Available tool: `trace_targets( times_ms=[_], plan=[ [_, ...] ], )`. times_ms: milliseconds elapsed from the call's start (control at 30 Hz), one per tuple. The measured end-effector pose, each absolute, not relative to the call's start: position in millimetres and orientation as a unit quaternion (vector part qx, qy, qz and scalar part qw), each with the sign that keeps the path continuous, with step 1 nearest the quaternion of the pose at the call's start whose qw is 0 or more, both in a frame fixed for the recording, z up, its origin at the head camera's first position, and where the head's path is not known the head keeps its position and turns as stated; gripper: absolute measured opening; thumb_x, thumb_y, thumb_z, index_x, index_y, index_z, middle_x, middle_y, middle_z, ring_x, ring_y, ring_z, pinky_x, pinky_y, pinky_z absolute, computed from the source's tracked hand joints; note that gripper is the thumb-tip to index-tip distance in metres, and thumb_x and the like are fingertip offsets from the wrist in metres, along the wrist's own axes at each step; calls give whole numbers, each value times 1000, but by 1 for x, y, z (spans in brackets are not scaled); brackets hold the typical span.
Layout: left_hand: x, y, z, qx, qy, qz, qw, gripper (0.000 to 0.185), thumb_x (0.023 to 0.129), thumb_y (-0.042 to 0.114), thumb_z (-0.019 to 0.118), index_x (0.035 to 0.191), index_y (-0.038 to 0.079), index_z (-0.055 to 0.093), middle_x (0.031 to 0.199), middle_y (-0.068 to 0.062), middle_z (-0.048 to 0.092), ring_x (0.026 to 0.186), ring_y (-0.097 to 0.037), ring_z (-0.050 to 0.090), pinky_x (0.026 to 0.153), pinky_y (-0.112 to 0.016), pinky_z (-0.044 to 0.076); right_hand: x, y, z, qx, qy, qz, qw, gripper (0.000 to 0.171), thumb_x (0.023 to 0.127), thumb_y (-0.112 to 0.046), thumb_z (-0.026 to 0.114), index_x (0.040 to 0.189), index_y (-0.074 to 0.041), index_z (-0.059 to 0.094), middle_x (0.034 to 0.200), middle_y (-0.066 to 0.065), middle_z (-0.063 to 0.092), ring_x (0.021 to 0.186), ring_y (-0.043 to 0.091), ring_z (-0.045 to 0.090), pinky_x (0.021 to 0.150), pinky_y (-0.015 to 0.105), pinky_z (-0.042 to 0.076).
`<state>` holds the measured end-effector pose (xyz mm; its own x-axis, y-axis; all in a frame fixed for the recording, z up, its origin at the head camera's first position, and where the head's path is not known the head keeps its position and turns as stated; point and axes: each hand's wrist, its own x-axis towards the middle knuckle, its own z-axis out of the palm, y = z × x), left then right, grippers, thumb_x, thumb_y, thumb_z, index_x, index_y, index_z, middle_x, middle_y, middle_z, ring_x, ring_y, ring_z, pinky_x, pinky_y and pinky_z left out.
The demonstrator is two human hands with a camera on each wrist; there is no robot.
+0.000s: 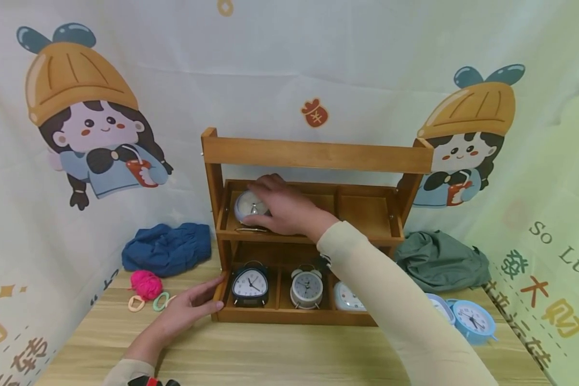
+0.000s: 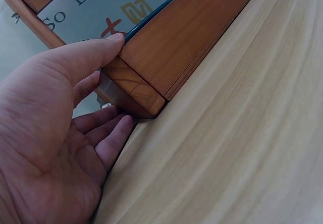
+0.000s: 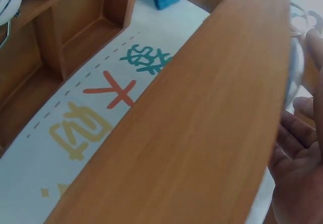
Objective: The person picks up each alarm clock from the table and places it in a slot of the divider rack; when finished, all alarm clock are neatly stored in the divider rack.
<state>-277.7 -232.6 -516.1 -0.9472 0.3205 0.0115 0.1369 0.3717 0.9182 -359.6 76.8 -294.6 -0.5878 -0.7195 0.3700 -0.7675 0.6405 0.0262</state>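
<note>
Both my hands are on the wooden shelf rack (image 1: 313,155), one steadying it, one at a clock.

My right hand (image 1: 282,206) is in the upper left compartment, fingers curled round a pale round alarm clock (image 1: 247,206) sitting there. My left hand (image 1: 193,308) lies open, straight fingers and thumb pressed against the rack's lower left corner on the table (image 1: 280,354). Below, I see a black clock (image 1: 251,285), a grey clock (image 1: 306,288) and a light blue clock (image 1: 347,297) in the bottom row.

left hand (image 2: 45,133) — thumb on wooden rack (image 2: 166,52)
</note>
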Motion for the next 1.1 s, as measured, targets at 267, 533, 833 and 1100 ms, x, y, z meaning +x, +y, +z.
trace_targets(
  times_ms=[267, 533, 833, 1100],
  plan=[
    [-276, -231, -517, 133, 828, 538, 84, 70, 107, 38, 77, 168, 17, 52, 174, -10, 46, 159, -40, 45, 123, -38, 42, -323, 130, -302, 440, -862, 105, 231, 69, 106, -48, 78, 158, -6, 59, 157, 14, 57, 147, 32, 52, 121, 49, 47],
    [-278, -230, -516, 140, 828, 537, 84, 70, 107, 37, 77, 169, 17, 51, 174, -11, 45, 159, -40, 43, 121, -33, 42, -280, 198, -329, 456, -845, 102, 261, 70, 103, -44, 82, 157, -5, 59, 154, 16, 58, 144, 32, 54, 119, 51, 50],
    [-277, -232, -514, 140, 829, 536, 79, 69, 107, 35, 77, 168, 17, 52, 173, -12, 46, 158, -41, 45, 118, -30, 44, -224, 272, -368, 443, -840, 120, 289, 72, 111, -62, 60, 157, -6, 60, 155, 14, 58, 142, 31, 56, 115, 42, 47],
    [-278, -232, -515, 142, 823, 544, 82, 69, 108, 35, 77, 169, 17, 51, 174, -12, 45, 159, -42, 43, 115, -23, 43, -202, 337, -399, 383, -870, 138, 278, 72, 103, -52, 79, 157, -8, 61, 153, 14, 58, 137, 30, 58, 113, 24, 40]
  ],
)
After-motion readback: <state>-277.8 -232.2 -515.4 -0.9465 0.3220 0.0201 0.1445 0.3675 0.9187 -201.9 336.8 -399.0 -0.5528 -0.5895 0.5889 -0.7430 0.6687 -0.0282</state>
